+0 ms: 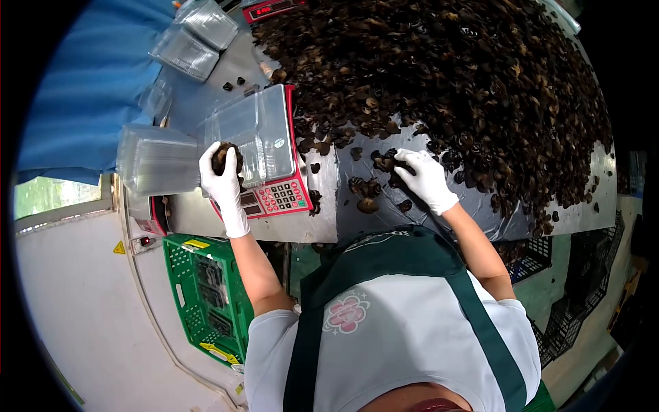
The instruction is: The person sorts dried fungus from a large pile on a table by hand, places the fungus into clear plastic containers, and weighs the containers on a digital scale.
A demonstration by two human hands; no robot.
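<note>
My left hand [223, 180], in a white glove, is closed around a small clump of dark brown wood ear mushrooms [225, 159]. It is over the left edge of a red digital scale [280, 197], on which a clear plastic clamshell box [257, 137] lies opened. On the dark sheet to the right, my white-gloved right hand [425, 180] has its thumb and fingers bent around a few dark wood ear pieces [386, 162]. More loose pieces [367, 204] are scattered beside that hand.
A large heap of wood ears [439, 75] covers the far and right table. Stacked clear boxes [158, 159] stand left of the scale, with more box stacks [185, 51] behind. A second red scale [271, 9] is at the back. Below sits a green crate [189, 288].
</note>
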